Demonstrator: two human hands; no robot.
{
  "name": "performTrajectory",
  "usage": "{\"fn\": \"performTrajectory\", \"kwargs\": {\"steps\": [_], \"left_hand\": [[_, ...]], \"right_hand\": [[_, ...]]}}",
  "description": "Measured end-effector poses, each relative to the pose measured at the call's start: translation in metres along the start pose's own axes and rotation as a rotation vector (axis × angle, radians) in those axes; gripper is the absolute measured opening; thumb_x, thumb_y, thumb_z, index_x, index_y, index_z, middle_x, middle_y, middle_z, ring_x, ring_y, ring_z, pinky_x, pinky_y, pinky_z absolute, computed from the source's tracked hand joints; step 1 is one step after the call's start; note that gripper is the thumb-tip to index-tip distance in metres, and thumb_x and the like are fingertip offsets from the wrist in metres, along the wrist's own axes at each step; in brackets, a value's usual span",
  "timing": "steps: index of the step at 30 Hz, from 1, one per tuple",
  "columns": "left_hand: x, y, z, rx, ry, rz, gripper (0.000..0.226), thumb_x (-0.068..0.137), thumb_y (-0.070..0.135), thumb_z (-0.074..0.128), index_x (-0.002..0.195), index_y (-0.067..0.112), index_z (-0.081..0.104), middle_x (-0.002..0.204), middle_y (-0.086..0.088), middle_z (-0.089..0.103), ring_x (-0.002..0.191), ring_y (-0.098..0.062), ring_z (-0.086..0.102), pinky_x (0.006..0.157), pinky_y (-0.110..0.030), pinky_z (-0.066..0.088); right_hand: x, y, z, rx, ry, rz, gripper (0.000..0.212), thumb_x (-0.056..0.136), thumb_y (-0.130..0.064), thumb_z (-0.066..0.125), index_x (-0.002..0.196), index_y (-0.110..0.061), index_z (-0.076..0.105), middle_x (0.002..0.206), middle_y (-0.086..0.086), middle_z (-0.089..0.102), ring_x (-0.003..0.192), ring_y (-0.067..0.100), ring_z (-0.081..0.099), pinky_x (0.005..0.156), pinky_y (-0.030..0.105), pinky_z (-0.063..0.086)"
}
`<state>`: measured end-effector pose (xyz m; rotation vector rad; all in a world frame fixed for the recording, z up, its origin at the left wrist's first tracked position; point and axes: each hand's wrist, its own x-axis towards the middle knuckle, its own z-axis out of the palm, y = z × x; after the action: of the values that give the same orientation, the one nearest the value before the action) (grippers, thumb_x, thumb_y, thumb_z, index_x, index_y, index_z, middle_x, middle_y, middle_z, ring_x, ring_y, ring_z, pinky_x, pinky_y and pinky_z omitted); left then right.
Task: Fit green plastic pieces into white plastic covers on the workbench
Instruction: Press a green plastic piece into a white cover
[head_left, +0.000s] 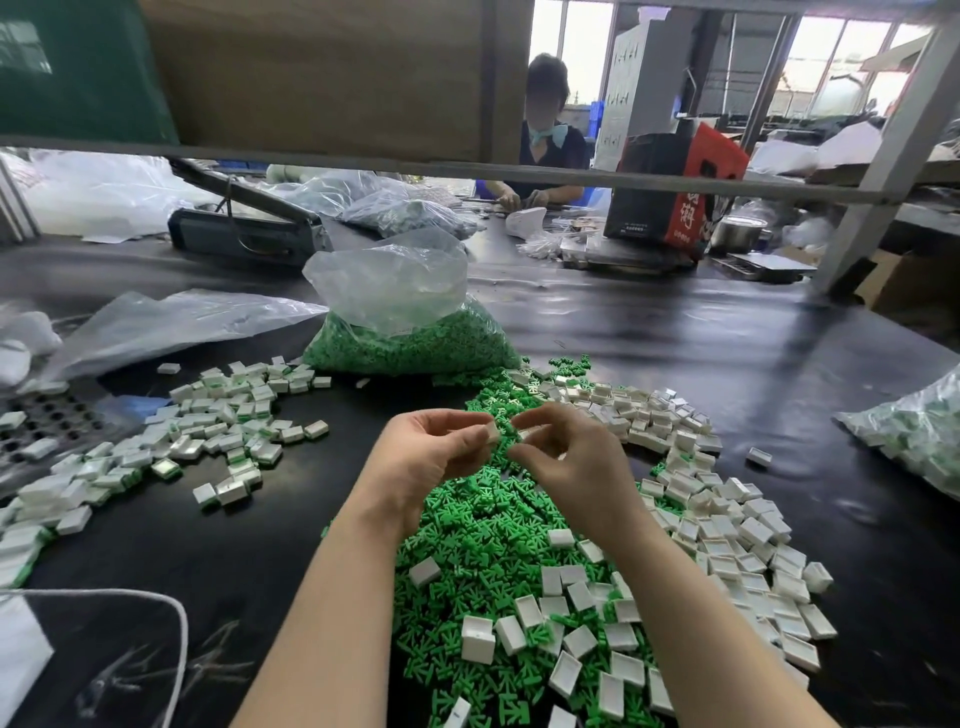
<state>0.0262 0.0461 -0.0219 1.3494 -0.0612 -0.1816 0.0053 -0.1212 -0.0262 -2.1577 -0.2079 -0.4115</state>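
From the head view, the left hand (436, 457) pinches a white cover (491, 432) at its fingertips while the right hand (566, 452) curls its fingers round a small piece too blurred to name — both held just above the heap of green pieces (483, 530) on the black table (701, 332). Empty covers (727, 540) lie to the right, fitted ones (208, 431) to the left. A skewed green piece could jam or spring out — the pinch is slight.
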Motion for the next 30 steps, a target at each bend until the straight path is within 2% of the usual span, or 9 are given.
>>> {"fn": "performTrajectory", "kwargs": {"steps": [2,5,8,11,14,17,21,25,30], "left_hand": [[-0.002,0.003,-0.001,-0.040,0.003,0.022,0.032,0.061,0.018,0.078,0.091,0.008,0.073,0.081,-0.009,0.074,0.068,-0.013,0.068,0.063,-0.021,0.056],[-0.003,0.007,0.000,-0.098,-0.028,0.055,0.036,0.063,0.018,0.079,0.097,0.008,0.074,0.087,-0.009,0.074,0.075,-0.015,0.069,0.069,-0.022,0.057],[-0.006,0.009,0.001,-0.080,-0.069,0.065,0.025,0.065,0.018,0.079,0.090,0.012,0.079,0.088,-0.008,0.075,0.077,-0.015,0.069,0.070,-0.022,0.057],[-0.008,0.010,0.003,-0.063,-0.069,0.068,0.019,0.064,0.015,0.078,0.083,0.015,0.079,0.088,-0.007,0.075,0.078,-0.016,0.070,0.071,-0.022,0.058],[-0.009,0.011,0.003,-0.110,-0.056,0.073,0.021,0.062,0.011,0.076,0.083,0.014,0.078,0.087,-0.007,0.075,0.078,-0.017,0.071,0.070,-0.022,0.058],[-0.009,0.013,0.002,-0.150,-0.060,0.075,0.021,0.062,0.014,0.077,0.083,0.017,0.079,0.088,-0.007,0.075,0.076,-0.014,0.071,0.070,-0.021,0.059],[-0.008,0.014,0.002,-0.175,-0.051,0.071,0.022,0.065,0.017,0.076,0.086,0.017,0.080,0.085,-0.008,0.074,0.074,-0.015,0.071,0.065,-0.021,0.058],[-0.007,0.014,0.004,-0.154,-0.014,0.084,0.028,0.065,0.020,0.077,0.092,0.013,0.076,0.083,-0.008,0.074,0.072,-0.014,0.070,0.064,-0.021,0.058],[-0.007,0.013,0.009,-0.098,0.014,0.099,0.035,0.061,0.025,0.079,0.090,0.008,0.071,0.081,-0.010,0.074,0.072,-0.016,0.071,0.060,-0.020,0.056]], "right_hand": [[0.000,0.002,0.000,-0.223,-0.140,0.015,0.025,0.085,-0.033,0.073,0.110,-0.031,0.069,0.093,-0.012,0.070,0.089,0.007,0.063,0.086,0.036,0.053],[-0.002,0.000,0.006,-0.531,-0.397,0.032,0.035,0.087,-0.043,0.068,0.121,-0.039,0.064,0.126,-0.006,0.059,0.127,0.019,0.046,0.110,0.039,0.036],[-0.003,-0.001,0.008,-0.529,-0.412,0.025,0.021,0.087,-0.040,0.068,0.107,-0.037,0.069,0.120,-0.003,0.060,0.122,0.021,0.047,0.106,0.037,0.037],[-0.004,0.000,0.008,-0.470,-0.369,0.023,0.012,0.086,-0.034,0.071,0.097,-0.032,0.067,0.100,-0.010,0.062,0.100,0.012,0.054,0.084,0.028,0.042],[-0.005,0.002,0.006,-0.329,-0.280,0.070,0.008,0.085,-0.027,0.073,0.085,-0.032,0.068,0.090,-0.011,0.067,0.081,0.005,0.059,0.071,0.022,0.045],[-0.003,-0.002,0.000,0.032,-0.133,0.111,0.008,0.084,-0.019,0.075,0.081,-0.026,0.072,0.077,-0.004,0.071,0.063,0.001,0.062,0.062,0.021,0.051],[-0.002,-0.010,-0.008,0.506,0.010,0.129,0.008,0.083,-0.007,0.073,0.091,-0.011,0.073,0.084,0.009,0.073,0.078,0.025,0.069,0.074,0.038,0.059],[0.001,-0.013,-0.010,0.717,0.040,0.169,0.012,0.084,-0.002,0.069,0.091,-0.011,0.072,0.075,-0.003,0.070,0.062,0.003,0.059,0.057,0.021,0.048],[0.001,-0.013,-0.012,0.846,0.026,0.216,0.012,0.083,-0.003,0.068,0.087,-0.014,0.071,0.074,0.000,0.066,0.063,0.009,0.051,0.057,0.020,0.043]]}}
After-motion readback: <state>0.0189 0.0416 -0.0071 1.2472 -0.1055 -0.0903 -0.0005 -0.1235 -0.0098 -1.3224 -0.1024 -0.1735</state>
